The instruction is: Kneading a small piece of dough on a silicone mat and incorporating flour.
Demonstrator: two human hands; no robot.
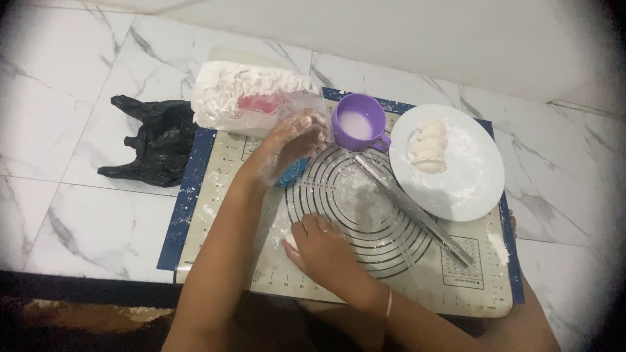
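Observation:
My left hand (292, 141), dusted with flour, reaches toward the mouth of a clear bag of white flour (251, 98) at the back left of the baking mat (222, 215); a small blue object (291, 173) shows just under it. My right hand (323, 251) presses down on a small piece of white dough (291, 242) at the mat's front, fingers curled over it. A thin metal rolling pin (411, 208) lies diagonally across the mat's ring markings.
A purple cup (357, 122) with white liquid stands at the mat's back. A white plate (456, 176) with a few folded dumplings (429, 146) sits at the right. A crumpled black plastic bag (156, 140) lies left on the marble floor.

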